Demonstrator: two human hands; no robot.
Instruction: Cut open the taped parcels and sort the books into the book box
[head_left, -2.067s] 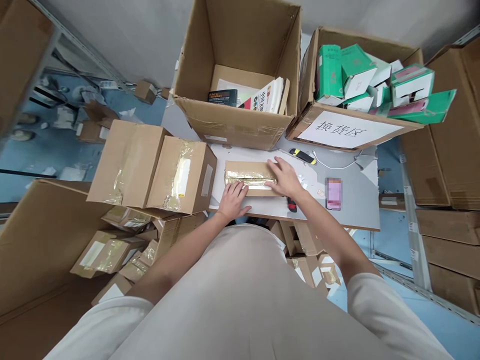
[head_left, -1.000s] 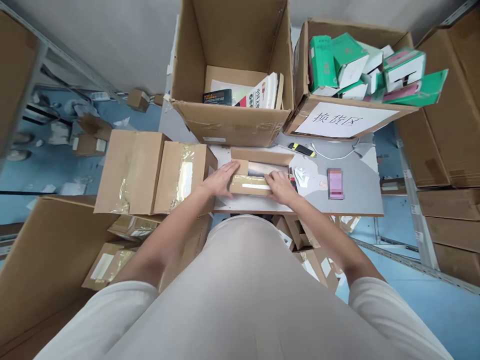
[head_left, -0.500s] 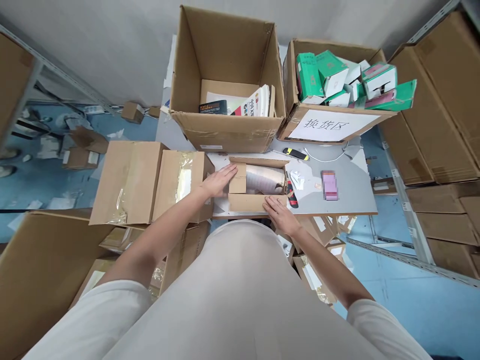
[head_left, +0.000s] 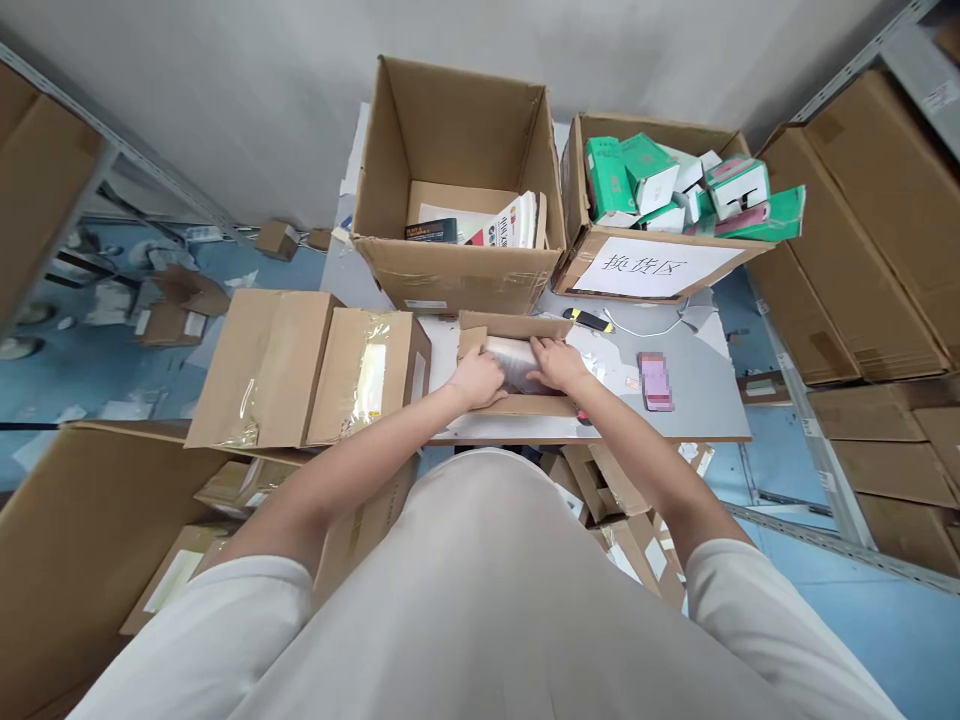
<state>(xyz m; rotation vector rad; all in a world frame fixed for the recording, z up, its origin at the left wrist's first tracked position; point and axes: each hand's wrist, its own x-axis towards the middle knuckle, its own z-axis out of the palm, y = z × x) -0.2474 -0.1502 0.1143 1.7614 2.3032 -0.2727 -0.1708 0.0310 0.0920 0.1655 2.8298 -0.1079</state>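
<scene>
Your left hand (head_left: 480, 380) and right hand (head_left: 559, 365) are both inside the small open carton (head_left: 517, 403) at the near edge of the tabletop (head_left: 705, 405), fingers curled onto the clear-wrapped item (head_left: 514, 362) in it (half a second ago they were outside, on the flaps). So the box is open and its contents are being grasped. A phone (head_left: 652, 380) lies at 3 o'clock of the carton, a utility knife (head_left: 591, 320) at 1 o'clock. Beyond, at 12 o'clock, stands the book box (head_left: 457, 270); at 1 o'clock, the box of green packs (head_left: 652, 265).
</scene>
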